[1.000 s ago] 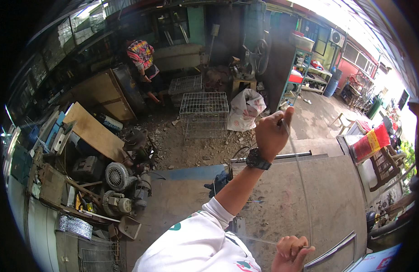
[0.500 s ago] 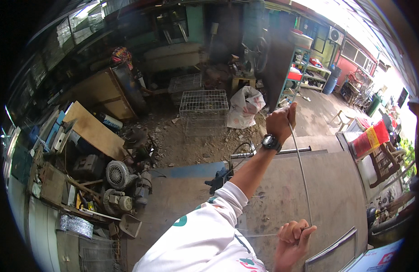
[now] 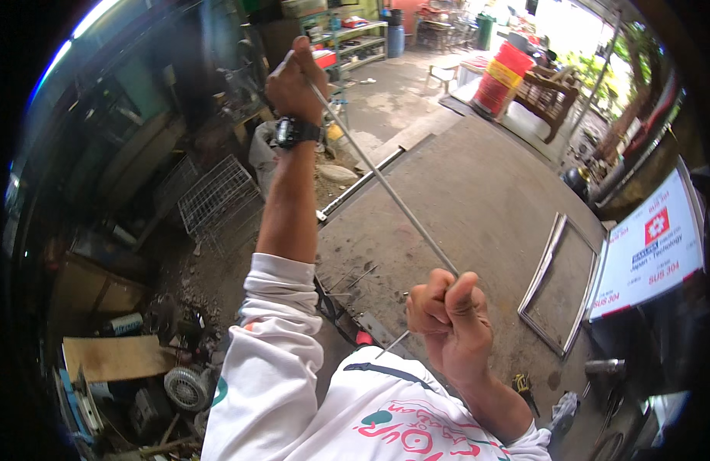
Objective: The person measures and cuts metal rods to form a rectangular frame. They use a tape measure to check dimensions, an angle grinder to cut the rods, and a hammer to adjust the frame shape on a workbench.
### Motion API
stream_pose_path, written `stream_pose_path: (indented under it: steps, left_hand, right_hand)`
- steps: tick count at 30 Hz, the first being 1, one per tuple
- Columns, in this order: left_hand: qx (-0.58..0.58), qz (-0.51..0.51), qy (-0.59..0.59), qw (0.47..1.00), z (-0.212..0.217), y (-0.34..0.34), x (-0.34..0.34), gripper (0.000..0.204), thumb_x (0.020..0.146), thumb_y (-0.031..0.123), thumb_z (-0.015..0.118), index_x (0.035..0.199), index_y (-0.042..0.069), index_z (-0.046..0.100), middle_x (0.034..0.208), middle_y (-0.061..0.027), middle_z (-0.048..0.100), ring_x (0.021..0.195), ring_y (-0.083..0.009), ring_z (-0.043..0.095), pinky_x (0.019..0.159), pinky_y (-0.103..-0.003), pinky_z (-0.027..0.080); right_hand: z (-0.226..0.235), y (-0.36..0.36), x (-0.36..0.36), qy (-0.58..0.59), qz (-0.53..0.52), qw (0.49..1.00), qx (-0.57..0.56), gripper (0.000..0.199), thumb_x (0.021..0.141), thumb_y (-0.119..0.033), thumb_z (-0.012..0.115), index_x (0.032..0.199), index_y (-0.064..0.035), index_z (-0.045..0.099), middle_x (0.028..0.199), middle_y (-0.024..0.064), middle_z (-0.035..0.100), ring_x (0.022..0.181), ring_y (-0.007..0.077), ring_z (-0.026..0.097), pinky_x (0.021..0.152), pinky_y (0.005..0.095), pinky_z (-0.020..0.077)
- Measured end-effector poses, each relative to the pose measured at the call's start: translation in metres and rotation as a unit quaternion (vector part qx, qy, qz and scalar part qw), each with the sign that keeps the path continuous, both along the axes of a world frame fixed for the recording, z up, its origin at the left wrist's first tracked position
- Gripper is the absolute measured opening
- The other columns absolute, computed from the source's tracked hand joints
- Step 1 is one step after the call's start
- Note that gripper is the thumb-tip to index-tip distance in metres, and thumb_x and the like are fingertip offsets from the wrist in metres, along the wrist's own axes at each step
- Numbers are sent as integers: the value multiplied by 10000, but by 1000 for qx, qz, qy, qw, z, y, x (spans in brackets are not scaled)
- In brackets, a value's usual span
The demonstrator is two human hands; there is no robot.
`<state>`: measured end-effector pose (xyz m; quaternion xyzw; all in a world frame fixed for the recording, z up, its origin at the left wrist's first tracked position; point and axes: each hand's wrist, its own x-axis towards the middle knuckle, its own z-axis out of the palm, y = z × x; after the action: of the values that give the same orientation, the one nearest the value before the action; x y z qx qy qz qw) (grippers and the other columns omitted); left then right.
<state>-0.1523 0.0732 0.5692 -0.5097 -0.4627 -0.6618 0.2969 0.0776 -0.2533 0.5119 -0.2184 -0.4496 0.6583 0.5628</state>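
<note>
A thin, grey metal rod [image 3: 385, 187] runs slanting between my two hands over a wide brown work surface [image 3: 455, 184]. My left hand [image 3: 297, 86], with a black watch on its wrist, is stretched far forward and closed around the rod's far end. Nearer my body, my right hand [image 3: 449, 319] is closed on the rod, thumb up. A short thin length also shows below that fist, pointing toward my shirt; whether it joins the rod is hidden by my fingers.
Right of my hands lies a thin rectangular metal frame [image 3: 541, 263], with a white printed sheet [image 3: 647, 238] beside it. A yellow-and-black tool [image 3: 524, 386] lies near my right forearm. A wire cage [image 3: 219, 196] stands left; a red-and-yellow container [image 3: 502, 78] stands at the far edge.
My view has turned to the right. The rod now slants from far left to near right between my hands, where before it stood nearly upright. Both hands keep their hold.
</note>
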Motion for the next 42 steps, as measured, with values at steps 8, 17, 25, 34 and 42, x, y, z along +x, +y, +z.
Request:
stream_pose_path:
  steps: [8,17,25,34,42]
  left_hand:
    - [42,-53,83,994,39,6,-4,660,1123,517,462,722,56,710,647,-213,643,632,-443,672,572,-518,495]
    - [53,-86,117,988,62,1,2,623,1105,481,545,680,41,662,633,-216,616,624,-416,668,583,-496,484]
    - [-406,-659,-130,620,-10,-33,17,280,1045,282,728,833,143,608,712,48,454,608,-64,447,559,-257,355]
    - [-446,-675,-367,458,-189,-7,55,273,1110,282,649,881,205,522,682,92,342,532,-38,313,462,-241,262]
    - [-474,-521,-336,625,-306,54,73,355,983,369,826,807,181,581,608,95,396,450,-29,296,428,-252,218]
  right_hand:
    - [20,-4,9,6,33,999,-6,590,1122,-596,418,791,-108,424,739,-62,321,628,51,256,543,256,219]
    - [49,46,34,-48,-133,979,147,577,1159,-564,327,782,-135,409,641,-48,282,529,88,225,497,296,229]
    - [52,169,143,-115,-425,897,-29,478,1120,-520,543,863,-129,639,620,-93,334,503,53,266,481,264,210]
    - [-85,236,206,-308,-288,903,-84,460,1121,-474,565,1212,-45,703,904,21,709,793,122,669,730,318,565]
    - [-252,162,191,-326,-175,893,-254,460,1109,-477,585,1286,-61,669,999,79,772,892,163,751,803,351,618]
